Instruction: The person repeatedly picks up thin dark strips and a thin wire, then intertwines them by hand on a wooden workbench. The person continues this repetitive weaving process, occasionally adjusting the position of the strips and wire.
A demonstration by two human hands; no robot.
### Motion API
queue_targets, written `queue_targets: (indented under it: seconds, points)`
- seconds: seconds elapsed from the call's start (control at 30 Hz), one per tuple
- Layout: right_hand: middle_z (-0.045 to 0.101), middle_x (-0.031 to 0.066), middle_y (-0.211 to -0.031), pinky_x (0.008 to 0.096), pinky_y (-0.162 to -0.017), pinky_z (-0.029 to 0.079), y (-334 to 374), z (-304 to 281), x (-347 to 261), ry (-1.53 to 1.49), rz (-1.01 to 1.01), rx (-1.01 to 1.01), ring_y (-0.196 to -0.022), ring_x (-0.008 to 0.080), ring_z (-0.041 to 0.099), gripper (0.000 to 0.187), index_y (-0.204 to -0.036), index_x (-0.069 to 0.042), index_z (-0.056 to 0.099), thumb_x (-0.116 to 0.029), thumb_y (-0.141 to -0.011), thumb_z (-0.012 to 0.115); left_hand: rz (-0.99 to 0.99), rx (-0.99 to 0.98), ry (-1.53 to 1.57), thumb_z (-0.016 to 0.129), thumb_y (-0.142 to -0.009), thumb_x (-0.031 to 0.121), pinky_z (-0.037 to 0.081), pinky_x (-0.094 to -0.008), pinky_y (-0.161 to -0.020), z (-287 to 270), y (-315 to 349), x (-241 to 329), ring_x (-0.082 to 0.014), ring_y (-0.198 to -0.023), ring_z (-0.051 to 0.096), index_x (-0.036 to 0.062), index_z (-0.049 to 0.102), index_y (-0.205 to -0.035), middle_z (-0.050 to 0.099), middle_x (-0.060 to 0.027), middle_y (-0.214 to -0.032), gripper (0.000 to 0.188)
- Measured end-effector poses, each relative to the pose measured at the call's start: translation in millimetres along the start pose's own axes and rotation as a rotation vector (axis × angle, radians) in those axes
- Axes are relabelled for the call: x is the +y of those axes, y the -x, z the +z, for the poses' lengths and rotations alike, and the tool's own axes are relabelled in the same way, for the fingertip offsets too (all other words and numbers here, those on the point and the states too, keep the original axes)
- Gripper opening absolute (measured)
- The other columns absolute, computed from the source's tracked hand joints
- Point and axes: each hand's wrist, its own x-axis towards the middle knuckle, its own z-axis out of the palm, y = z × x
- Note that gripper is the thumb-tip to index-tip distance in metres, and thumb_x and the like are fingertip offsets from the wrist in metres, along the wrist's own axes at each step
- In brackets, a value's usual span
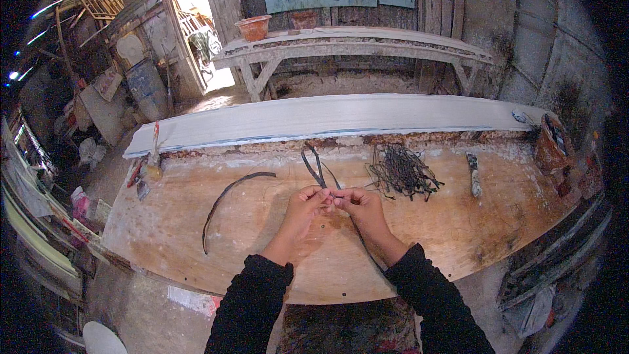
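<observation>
My left hand (303,211) and my right hand (367,215) meet above the middle of the wooden tabletop (164,229). Fingers of both are pinched on a dark cord (314,170). Part of it makes a narrow loop beyond my fingertips, and another length trails down beside my right wrist. The exact spot where the fingertips join is hidden. To the left lies a separate curved black strip (226,193). A tangled pile of short black cords (405,172) rests to the right of my hands, with thin strands reaching toward them.
A long white slab (327,118) runs along the table's far side. A paint-smeared tool (474,176) lies at right, near an orange-brown container (553,144). Brushes (154,157) stand at the left. Farther back is a bench (360,49) with a terracotta pot (253,28).
</observation>
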Motion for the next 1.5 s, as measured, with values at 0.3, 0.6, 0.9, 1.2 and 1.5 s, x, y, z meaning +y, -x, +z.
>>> queue_targets:
  seconds: [0.3,0.6,0.9,1.2,1.5]
  points:
    - [0.057,0.0006,-0.077,0.02,-0.064,0.04,0,-2,-3,0.035,0.074,-0.086,-0.068,0.0067,0.051,0.01,-0.087,0.0,0.056,-0.007,-0.08,0.056,0.115,0.018,-0.113,0.057,-0.081,0.013,0.047,-0.0241,-0.06,-2,-1,-8,-0.0121,-0.069,0.057,0.0017,0.057,-0.086,0.059,-0.0052,-0.078,0.012]
    - [0.056,0.0039,-0.076,0.0198,-0.057,0.042,2,-2,-14,-0.411,0.405,-0.262,-0.062,0.0088,0.052,0.01,-0.082,-0.004,0.053,-0.013,-0.083,0.049,0.164,-0.096,-0.109,0.058,-0.079,0.01,0.042,-0.0203,-0.052,3,5,2,-0.0103,-0.062,0.055,0.0023,0.057,-0.087,0.06,-0.0051,-0.077,0.01]
    - [0.059,0.0055,-0.075,0.0199,-0.053,0.044,0,-3,-3,-0.452,0.201,-0.097,-0.059,0.0091,0.053,0.006,-0.082,-0.003,0.051,-0.006,-0.078,0.055,0.203,-0.063,-0.088,0.057,-0.079,0.006,0.046,-0.0214,-0.059,9,5,1,-0.0108,-0.067,0.056,0.0017,0.057,-0.082,0.06,-0.0063,-0.078,0.006]
    - [0.061,0.0076,-0.085,0.022,-0.067,0.046,0,-3,-11,-0.358,0.16,-0.16,-0.074,0.0119,0.058,0.013,-0.085,-0.002,0.053,0.002,-0.074,0.059,0.184,-0.025,-0.027,0.058,-0.078,0.006,0.046,-0.0217,-0.06,7,4,3,-0.0103,-0.069,0.057,0.0014,0.056,-0.082,0.06,-0.0058,-0.078,0.006]
    - [0.061,0.0085,-0.088,0.023,-0.071,0.045,0,-1,-11,-0.211,0.048,-0.11,-0.078,0.0118,0.057,0.013,-0.087,0.0,0.054,-0.002,-0.075,0.059,0.189,-0.031,-0.111,0.059,-0.079,0.009,0.045,-0.0206,-0.062,4,0,-1,-0.0097,-0.068,0.056,0.002,0.057,-0.084,0.06,-0.0046,-0.077,0.009]
